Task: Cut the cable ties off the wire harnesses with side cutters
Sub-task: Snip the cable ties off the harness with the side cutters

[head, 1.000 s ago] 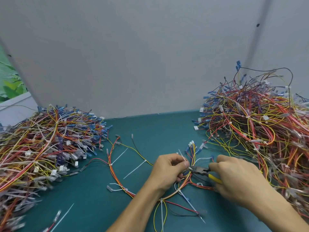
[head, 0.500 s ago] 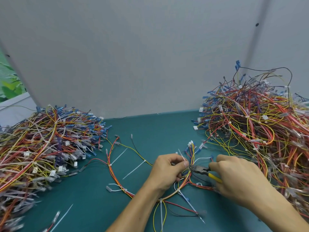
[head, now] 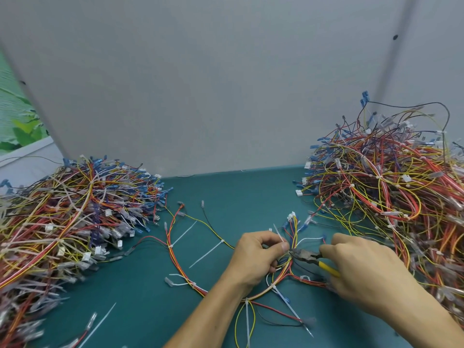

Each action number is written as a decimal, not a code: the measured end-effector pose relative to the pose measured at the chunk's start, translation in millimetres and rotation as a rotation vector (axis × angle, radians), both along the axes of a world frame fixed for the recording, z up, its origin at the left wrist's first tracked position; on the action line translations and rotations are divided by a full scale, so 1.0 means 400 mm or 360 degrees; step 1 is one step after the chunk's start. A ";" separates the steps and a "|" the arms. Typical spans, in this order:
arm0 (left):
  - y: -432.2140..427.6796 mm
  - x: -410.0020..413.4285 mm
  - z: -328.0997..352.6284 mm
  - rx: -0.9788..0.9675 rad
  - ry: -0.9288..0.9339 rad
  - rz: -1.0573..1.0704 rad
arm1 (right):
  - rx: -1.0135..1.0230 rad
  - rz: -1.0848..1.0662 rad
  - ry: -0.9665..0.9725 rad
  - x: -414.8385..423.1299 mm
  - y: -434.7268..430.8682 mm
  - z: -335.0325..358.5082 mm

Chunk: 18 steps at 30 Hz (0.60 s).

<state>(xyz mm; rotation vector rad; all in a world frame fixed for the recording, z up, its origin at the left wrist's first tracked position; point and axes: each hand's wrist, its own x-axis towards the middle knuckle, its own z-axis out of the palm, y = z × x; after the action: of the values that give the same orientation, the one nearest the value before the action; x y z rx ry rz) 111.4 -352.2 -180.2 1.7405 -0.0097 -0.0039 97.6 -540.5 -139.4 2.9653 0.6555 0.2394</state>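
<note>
At the tip of the cutters (head: 305,255): tie (head: 278,233), tail slanting away | left hand (head: 259,254) pinches tie | right hand (head: 364,270) grips cutters

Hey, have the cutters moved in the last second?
No, the cutters keep their place against the right wire pile, nose at the harness.

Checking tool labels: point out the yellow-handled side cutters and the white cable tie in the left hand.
Yellow-handled side cutters (head: 305,256), head view, dark metal head.
White cable tie (head: 277,231), head view, free tail.

Two piles (head: 75,222) (head: 391,192), two hands (head: 256,257) (head: 361,275), one cutter (head: 305,254) (yellow-handled)
</note>
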 end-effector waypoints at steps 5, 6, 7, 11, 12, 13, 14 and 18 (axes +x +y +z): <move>0.000 -0.001 0.000 0.0007 -0.0001 0.0000 | 0.0002 0.0002 -0.0002 -0.005 0.001 0.003; 0.000 0.000 -0.001 0.0005 -0.0002 0.0000 | 0.0007 0.0003 0.0002 -0.005 0.001 0.003; 0.000 -0.001 -0.001 0.0002 -0.0002 0.0000 | 0.0010 0.0003 0.0007 -0.005 0.002 0.003; 0.002 -0.001 -0.001 -0.0007 0.0000 0.0005 | -0.0014 0.0002 0.0004 -0.006 0.006 0.004; 0.001 -0.001 -0.001 -0.0014 0.0001 0.0009 | -0.0024 -0.0006 0.0000 -0.007 0.007 0.005; 0.001 -0.002 -0.001 -0.0020 0.0002 0.0010 | -0.0036 -0.0014 -0.0003 -0.008 0.008 0.007; 0.001 -0.003 0.000 -0.0024 0.0003 0.0009 | -0.0045 -0.0020 -0.0004 -0.010 0.009 0.009; 0.001 -0.003 0.001 -0.0013 -0.0004 -0.0002 | -0.0047 -0.0015 0.0022 -0.013 0.013 0.009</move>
<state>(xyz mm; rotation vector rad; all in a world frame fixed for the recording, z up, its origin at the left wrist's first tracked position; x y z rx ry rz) 110.1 -351.7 -180.0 1.7322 -0.0126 -0.0029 92.6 -535.3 -135.8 2.9440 0.6411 0.2066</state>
